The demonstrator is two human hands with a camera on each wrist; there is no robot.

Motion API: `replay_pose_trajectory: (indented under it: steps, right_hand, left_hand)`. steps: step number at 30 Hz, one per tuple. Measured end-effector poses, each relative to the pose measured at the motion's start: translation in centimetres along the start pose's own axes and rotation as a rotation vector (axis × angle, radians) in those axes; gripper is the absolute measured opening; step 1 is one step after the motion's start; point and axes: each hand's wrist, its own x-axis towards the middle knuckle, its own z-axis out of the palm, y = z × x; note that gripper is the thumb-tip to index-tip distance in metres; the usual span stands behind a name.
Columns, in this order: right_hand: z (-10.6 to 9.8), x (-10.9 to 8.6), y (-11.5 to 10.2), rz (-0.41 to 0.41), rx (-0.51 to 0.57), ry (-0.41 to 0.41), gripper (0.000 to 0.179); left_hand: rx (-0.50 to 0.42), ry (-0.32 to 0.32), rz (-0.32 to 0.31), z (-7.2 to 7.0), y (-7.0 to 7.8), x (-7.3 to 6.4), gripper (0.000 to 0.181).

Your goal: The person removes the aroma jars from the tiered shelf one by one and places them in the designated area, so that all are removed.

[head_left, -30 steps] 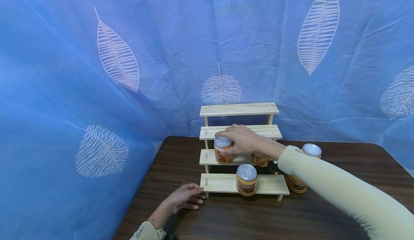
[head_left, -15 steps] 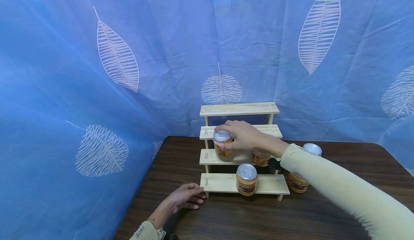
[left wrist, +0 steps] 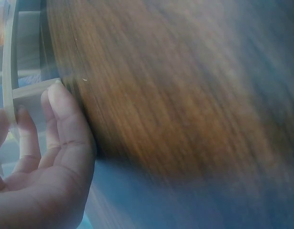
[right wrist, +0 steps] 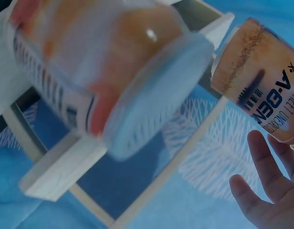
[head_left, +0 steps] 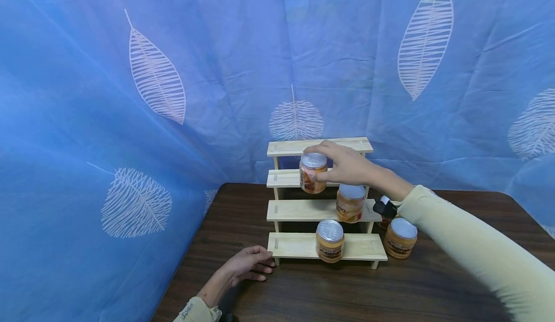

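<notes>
A tiered wooden display stand stands on the table. My left hand pinches the left end of its lowest step; the left wrist view shows the fingers by the stand's leg. In my right hand is a plastic jar with a silvery lid and orange contents, upright in front of the third step. The right wrist view shows its printed label. Another jar stands on the second step's right half, and one more jar on the lowest step.
Right of the stand, a jar stands on the dark wooden table, with part of another behind it near the right wrist. A blue cloth with white leaf prints hangs behind and along the left side.
My right hand has lifted the jar off the second step, raising it and shifting it a little right. The left hand stays at the lowest step's end.
</notes>
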Motion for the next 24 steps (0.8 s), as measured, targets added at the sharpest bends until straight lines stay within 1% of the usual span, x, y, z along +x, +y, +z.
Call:
replay_pose_trajectory:
  steps: [3, 8, 14, 20, 24]
  right_hand:
    - [-0.8, -0.4, 0.3, 0.003, -0.01, 0.014, 0.063]
    - [-2.0, -1.2, 1.0, 0.007, 0.003, 0.036, 0.063]
    - [-3.4, -2.2, 1.6, 0.051, 0.024, 0.071, 0.063]
    - [-5.1, -3.7, 2.2, 0.092, 0.035, 0.135, 0.062]
    - [-6.1, -4.9, 2.9, 0.099, 0.016, 0.174, 0.061]
  left_hand:
    - [0.0, -0.001, 0.005, 0.0, 0.0, 0.0, 0.032]
    - [-0.001, -0.002, 0.011, -0.1, 0.1, 0.0, 0.033]
    - [0.003, -0.006, 0.005, 0.0, 0.2, 0.0, 0.032]
    - [0.003, -0.006, 0.001, 0.1, 0.0, 0.0, 0.032]
    - [0.001, -0.004, 0.004, 0.0, 0.0, 0.1, 0.032]
